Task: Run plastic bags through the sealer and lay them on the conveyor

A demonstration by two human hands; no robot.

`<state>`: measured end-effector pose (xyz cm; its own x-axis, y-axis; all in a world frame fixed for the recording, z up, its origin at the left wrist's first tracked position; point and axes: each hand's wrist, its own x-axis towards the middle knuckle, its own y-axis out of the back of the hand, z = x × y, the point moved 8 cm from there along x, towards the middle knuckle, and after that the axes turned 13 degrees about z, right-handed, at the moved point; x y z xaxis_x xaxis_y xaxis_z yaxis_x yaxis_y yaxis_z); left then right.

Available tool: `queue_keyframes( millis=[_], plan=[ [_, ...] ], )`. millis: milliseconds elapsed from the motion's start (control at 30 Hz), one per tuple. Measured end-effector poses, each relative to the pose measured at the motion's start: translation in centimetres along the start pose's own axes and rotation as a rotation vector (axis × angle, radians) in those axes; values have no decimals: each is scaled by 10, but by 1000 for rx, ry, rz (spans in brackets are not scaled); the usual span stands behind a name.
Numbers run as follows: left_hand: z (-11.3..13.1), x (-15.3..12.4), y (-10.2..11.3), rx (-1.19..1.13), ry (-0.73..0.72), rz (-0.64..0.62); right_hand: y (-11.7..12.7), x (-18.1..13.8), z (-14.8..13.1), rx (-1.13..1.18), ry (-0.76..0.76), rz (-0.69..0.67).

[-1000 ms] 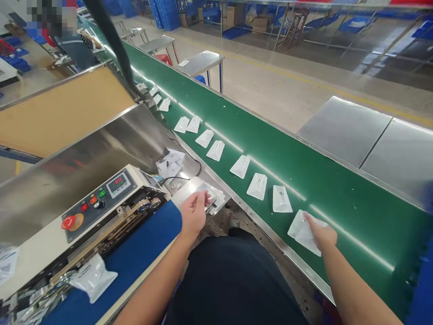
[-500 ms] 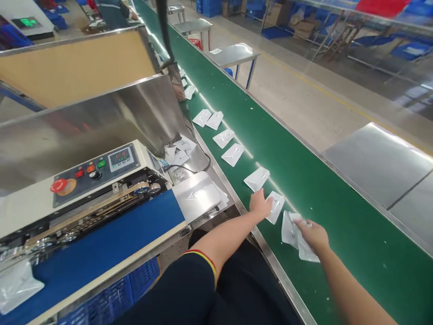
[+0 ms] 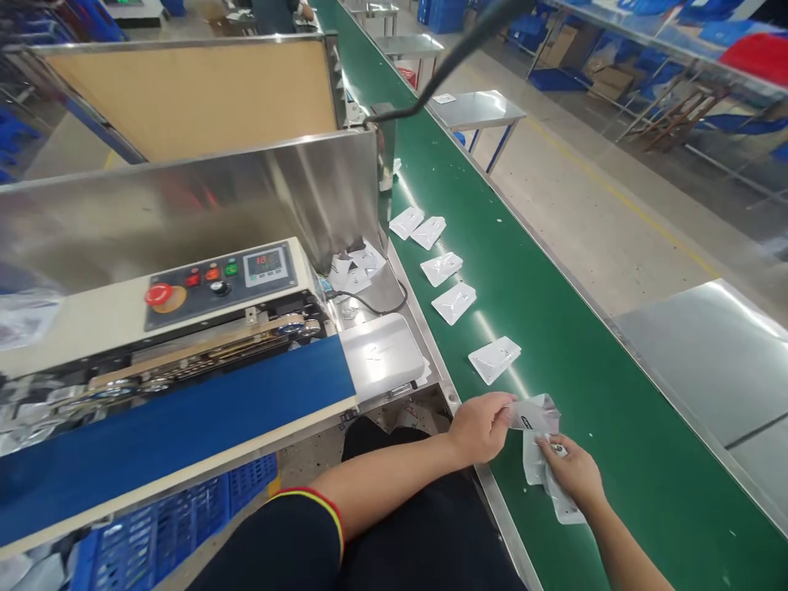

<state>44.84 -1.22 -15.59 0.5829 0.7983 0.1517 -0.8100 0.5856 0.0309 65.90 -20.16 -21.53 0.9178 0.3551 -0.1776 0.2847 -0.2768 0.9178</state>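
My left hand (image 3: pixel 481 425) is closed on a clear plastic pouch (image 3: pixel 534 414), lifted just above the near edge of the green conveyor belt (image 3: pixel 591 386). My right hand (image 3: pixel 570 469) grips other pouches (image 3: pixel 542 480) that hang below its fingers over the belt. The two hands are close together, almost touching. Several more flat white pouches lie in a row along the belt's near side, the nearest one (image 3: pixel 494 359) just beyond my left hand.
A sealing machine (image 3: pixel 222 283) with red stop button, display and blue belt (image 3: pixel 172 427) stands at my left, with a steel plate (image 3: pixel 382 357) beside it. Loose pouches (image 3: pixel 354 267) lie behind the plate. Steel tables (image 3: pixel 702 345) flank the belt's far side. A blue crate (image 3: pixel 178 525) sits below.
My left hand went from the steel plate to the belt, picked up a pouch and brought it to my right hand. My right hand lifted its pouches. The view swung left.
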Motion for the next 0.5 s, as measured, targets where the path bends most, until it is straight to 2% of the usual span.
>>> queue_keyframes(
  millis=[100, 167, 267, 333, 400, 500],
  plan=[
    [45, -11, 85, -126, -2, 174, 17, -26, -62, 140, 76, 14],
    [64, -18, 142, -167, 29, 284, 34, -51, -117, 230, 183, -3],
    [79, -32, 216, -101, 51, 409, 42, -101, -216, 301, 404, -187],
    [82, -43, 250, -23, 68, 452, 34, -140, -282, 335, 553, -352],
    [79, -53, 273, 22, 98, 492, 20, -176, -339, 377, 692, -514],
    [63, -63, 300, 57, 200, 641, -6, -197, -392, 415, 775, -658]
  ],
)
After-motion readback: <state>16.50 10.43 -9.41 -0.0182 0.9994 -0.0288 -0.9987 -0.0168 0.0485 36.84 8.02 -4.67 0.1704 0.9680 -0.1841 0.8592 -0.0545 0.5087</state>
